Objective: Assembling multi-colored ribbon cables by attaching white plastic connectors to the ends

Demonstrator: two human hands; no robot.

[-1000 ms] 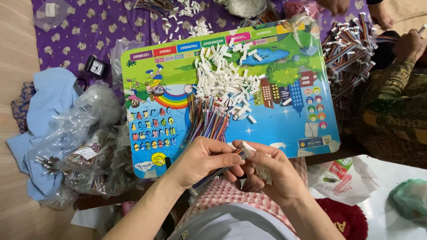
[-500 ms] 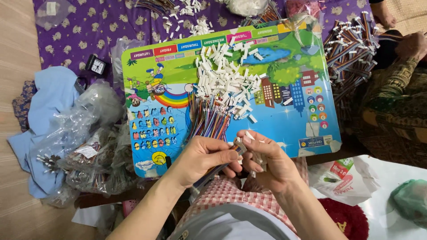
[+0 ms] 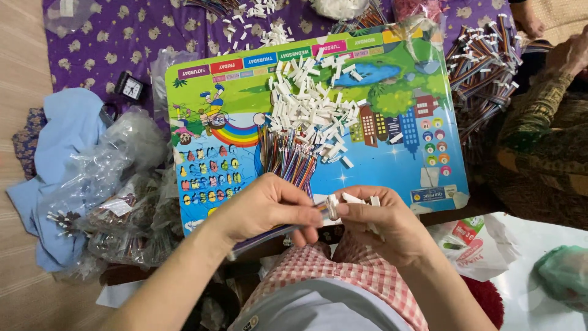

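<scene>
Floor-level workspace: purple patterned cloth [image 3: 122,43] spread over a wooden floor [image 3: 21,92], with a colourful illustrated board [image 3: 392,165] lying on it as the work surface; a heap of small white plastic caps [image 3: 309,110] sits mid-board, and a fan of thin multicoloured rods [image 3: 288,162] lies just below the heap, touching it; more loose white caps [image 3: 257,27] are scattered on the cloth above the board.

Left hand [image 3: 263,208] is closed around a bundle of thin rods [image 3: 269,236] that runs down-left under the palm toward the lap; thumb and fingers clamp the bundle near its upper end.

Right hand [image 3: 380,224] pinches one white cap [image 3: 332,206] between thumb and fingertips, right at the end of the bundle and touching it; a few more white pieces [image 3: 358,199] rest on top of that hand's fingers; both hands meet just below the board's lower edge, above the checked red-and-white fabric [image 3: 343,270] on the lap.

Left of board: crumpled clear plastic bags [image 3: 116,184], light blue cloth [image 3: 61,135], small black clock [image 3: 130,87]; right of board: pile of capped rods [image 3: 481,67], plus another person's patterned sleeve [image 3: 539,122]; lower right: white plastic bag [image 3: 471,242].
</scene>
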